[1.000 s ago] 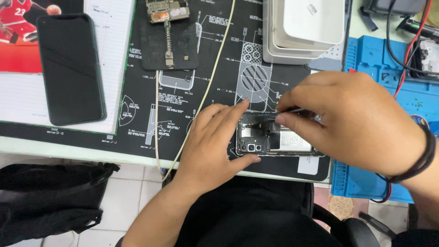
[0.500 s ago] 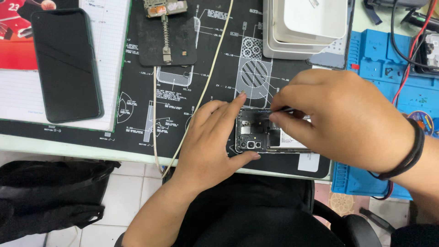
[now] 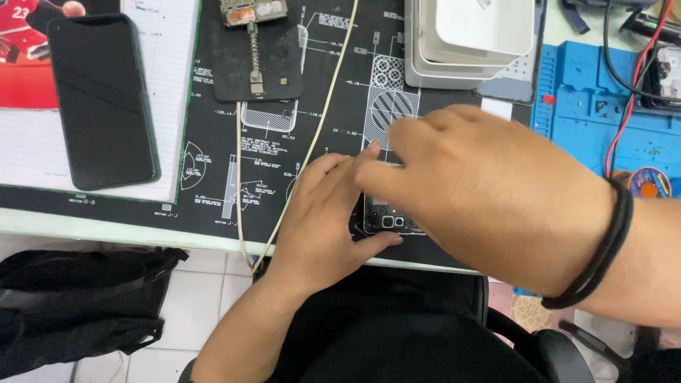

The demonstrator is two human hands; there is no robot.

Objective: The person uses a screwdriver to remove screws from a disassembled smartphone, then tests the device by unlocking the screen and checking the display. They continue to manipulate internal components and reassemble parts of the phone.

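Observation:
An opened phone [image 3: 386, 221] with its camera modules showing lies on a black printed work mat [image 3: 213, 191] near the table's front edge. My left hand [image 3: 323, 213] grips its left end, thumb below and fingers on top. My right hand [image 3: 489, 191], with a black band on the wrist, hovers blurred over the phone and hides most of it. Its fingertips point left, close to my left fingers. Whether it holds anything is hidden.
A dark phone [image 3: 103, 99] rests on a notebook [image 3: 163, 71] at the left. A black board holder [image 3: 255, 57] and a white cable [image 3: 312, 135] cross the mat. Stacked white trays [image 3: 482, 35] stand at the back. A blue mat [image 3: 589, 106] with red wire [image 3: 628, 92] is right. A black bag [image 3: 78, 305] sits on the floor.
My right hand has swept left and up over the opened phone, covering it; the thin metal tool seen in it earlier is out of sight. My left hand stays on the phone.

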